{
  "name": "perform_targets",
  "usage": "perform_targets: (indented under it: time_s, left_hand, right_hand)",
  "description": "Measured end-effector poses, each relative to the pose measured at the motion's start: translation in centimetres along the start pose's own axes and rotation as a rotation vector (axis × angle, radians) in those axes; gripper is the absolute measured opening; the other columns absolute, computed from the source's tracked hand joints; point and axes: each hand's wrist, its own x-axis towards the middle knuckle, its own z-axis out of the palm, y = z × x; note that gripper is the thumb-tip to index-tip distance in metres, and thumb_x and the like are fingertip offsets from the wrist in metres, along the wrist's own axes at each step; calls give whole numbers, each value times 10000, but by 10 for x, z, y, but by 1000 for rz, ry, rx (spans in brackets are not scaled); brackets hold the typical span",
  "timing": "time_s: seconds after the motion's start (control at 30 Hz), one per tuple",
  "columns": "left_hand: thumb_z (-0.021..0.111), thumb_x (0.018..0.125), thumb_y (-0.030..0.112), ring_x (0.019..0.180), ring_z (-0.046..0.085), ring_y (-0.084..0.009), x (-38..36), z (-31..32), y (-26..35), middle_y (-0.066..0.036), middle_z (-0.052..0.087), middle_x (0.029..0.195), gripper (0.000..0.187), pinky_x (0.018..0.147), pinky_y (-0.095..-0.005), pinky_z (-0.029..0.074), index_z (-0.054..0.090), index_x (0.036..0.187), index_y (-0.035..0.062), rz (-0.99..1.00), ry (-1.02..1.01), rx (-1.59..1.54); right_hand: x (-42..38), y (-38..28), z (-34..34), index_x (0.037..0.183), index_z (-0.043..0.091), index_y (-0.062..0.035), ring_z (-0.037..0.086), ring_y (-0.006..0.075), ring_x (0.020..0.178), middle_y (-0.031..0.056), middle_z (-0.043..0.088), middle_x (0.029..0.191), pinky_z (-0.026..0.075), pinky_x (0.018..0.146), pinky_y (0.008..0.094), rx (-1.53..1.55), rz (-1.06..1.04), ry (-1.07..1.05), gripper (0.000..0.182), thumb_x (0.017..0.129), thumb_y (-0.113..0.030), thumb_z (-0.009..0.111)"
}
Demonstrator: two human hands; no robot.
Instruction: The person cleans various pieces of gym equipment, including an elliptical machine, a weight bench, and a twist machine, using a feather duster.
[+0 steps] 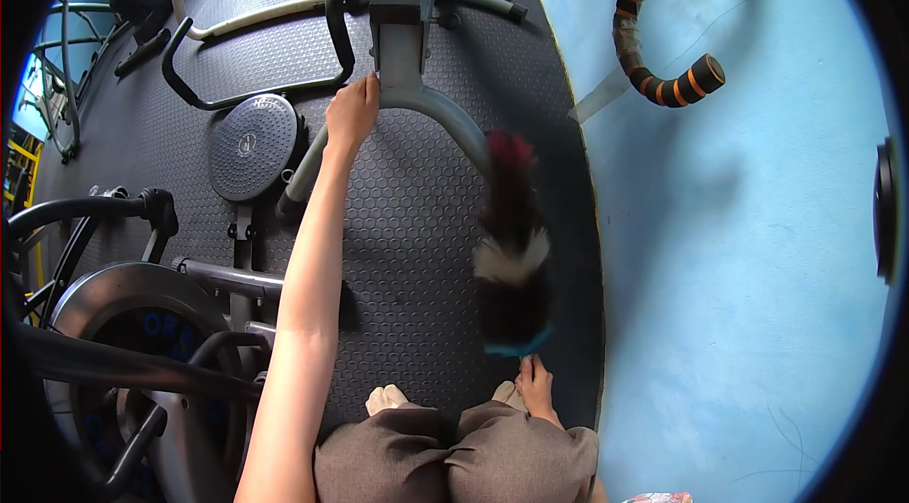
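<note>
The feather duster [511, 247] hangs blurred over the studded black floor mat [417, 247], its dark and white plumes reaching up to the right leg of the grey frame [445, 110] of the exercise machine. The right hand [536, 388] pinches the duster by its teal collar, fingers pressed together round the short handle just above the knees. The left hand [352, 111] reaches well forward with the arm straight and rests on the upper left bend of the same frame; its fingers look curled against the tube, though how tightly cannot be told.

To dust this leg well, I judge the plumes should follow the curve of the tube in light strokes from the top down, with the left hand steadying the body. The round disc [253, 145] lies just left of the frame, and an orange-striped padded handle [663, 77] hangs by the blue wall [757, 219].
</note>
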Motion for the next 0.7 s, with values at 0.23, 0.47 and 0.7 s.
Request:
perform_targets:
  time_s: [0.23,0.47,0.7]
  left_hand:
    - [317,922,401,810,595,-414,0,0,1,-211,629,811,467,726,-492,453,631,851,63,2,8,17]
    - [315,924,400,819,590,-415,-2,0,1,-211,627,823,465,734,-487,452,631,872,62,-2,-8,10]
    - [388,930,373,824,607,-358,-11,-2,-40,-188,629,845,399,709,-402,460,630,916,55,157,118,-398]
  right_hand:
    - [-30,-1,-9,870,520,0,560,217,458,114,536,542,410,441,322,13,120,-2,318,939,-301,444]
    - [-32,-13,-12,897,527,-11,621,333,583,174,590,632,449,481,366,-171,-20,106,261,900,-272,518]
    - [32,-94,2,907,523,-17,607,392,632,202,593,662,460,504,392,-331,-437,-18,265,887,-279,547]
